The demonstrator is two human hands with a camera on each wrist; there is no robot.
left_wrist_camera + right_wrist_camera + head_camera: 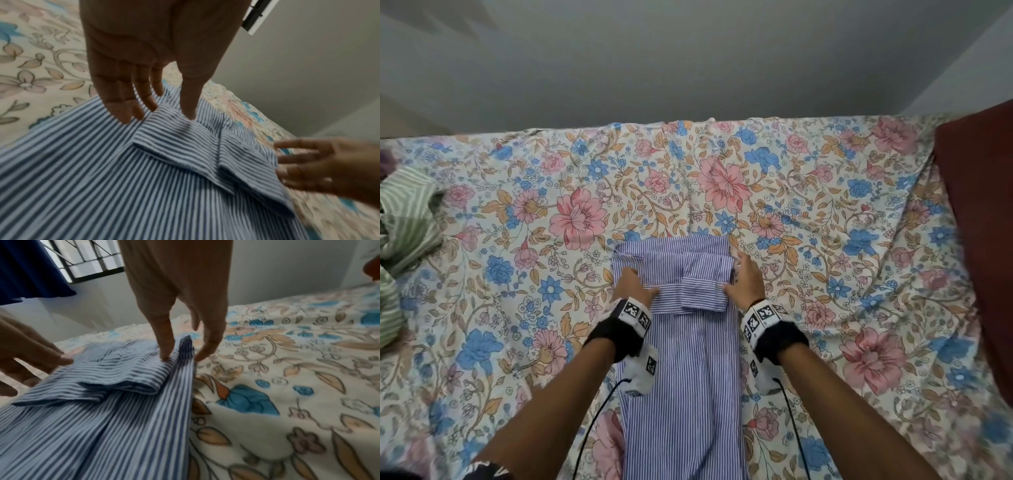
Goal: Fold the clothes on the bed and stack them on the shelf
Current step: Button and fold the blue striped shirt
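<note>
A blue-and-white striped shirt lies flat on the floral bedsheet, folded into a narrow strip that runs toward me, with its sleeves folded across the top. My left hand rests at the shirt's left edge with its fingers straight; in the left wrist view the thumb of that left hand touches the folded sleeve. My right hand lies along the right edge. In the right wrist view the right hand presses its thumb on the sleeve fold, a raised ridge of cloth standing between thumb and fingers.
A crumpled green striped garment lies at the bed's left side. A dark red cloth sits at the right edge. A grey wall runs along the far side of the bed. A barred window and blue curtain show.
</note>
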